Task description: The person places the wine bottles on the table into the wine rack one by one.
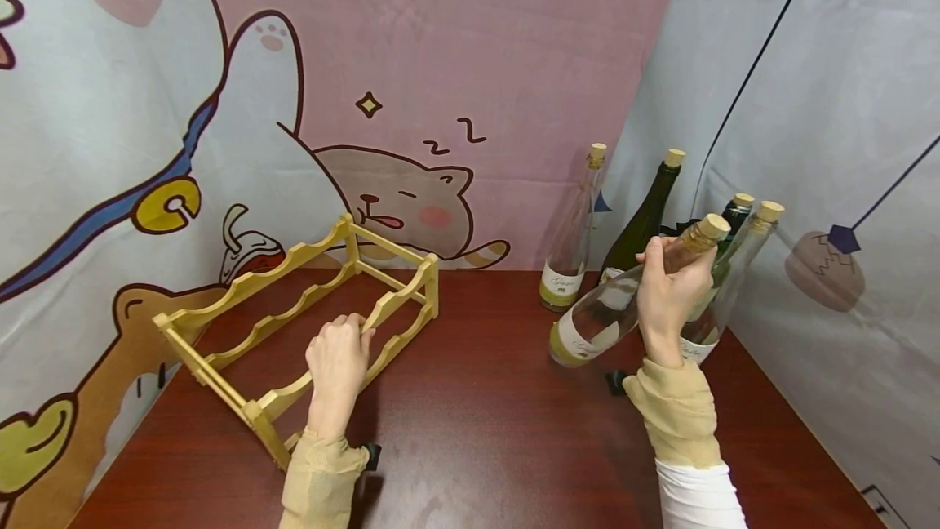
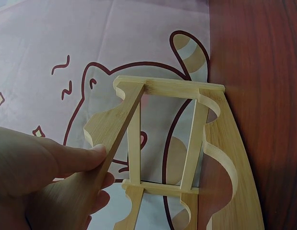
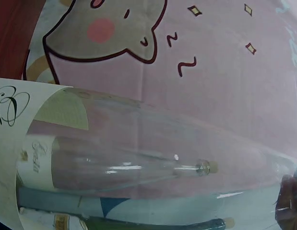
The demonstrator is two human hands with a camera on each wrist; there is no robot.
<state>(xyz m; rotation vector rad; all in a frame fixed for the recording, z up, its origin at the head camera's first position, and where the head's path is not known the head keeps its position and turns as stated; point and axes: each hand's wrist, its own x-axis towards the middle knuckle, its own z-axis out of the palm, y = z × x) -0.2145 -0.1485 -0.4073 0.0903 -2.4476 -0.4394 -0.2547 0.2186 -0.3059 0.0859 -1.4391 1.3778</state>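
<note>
Toward the right rear corner of the surface [image 1: 477, 431], our right hand [image 1: 667, 300] grips a clear bottle [image 1: 609, 308] by its neck, fingers curled round it. We hold the bottle off the surface, tilted, its long axis running from the cork at upper right down to the base at lower left. Our left hand [image 1: 338, 362] grips a top rail of the wooden rack [image 1: 294, 333], which lies to the left of the bottle's base, near the left edge.

Looks like you're in a staged recording booth, not a real home. Cartoon cat backdrop sheets [image 1: 411, 104] hang all around your dark red table [image 1: 485, 431].
</note>
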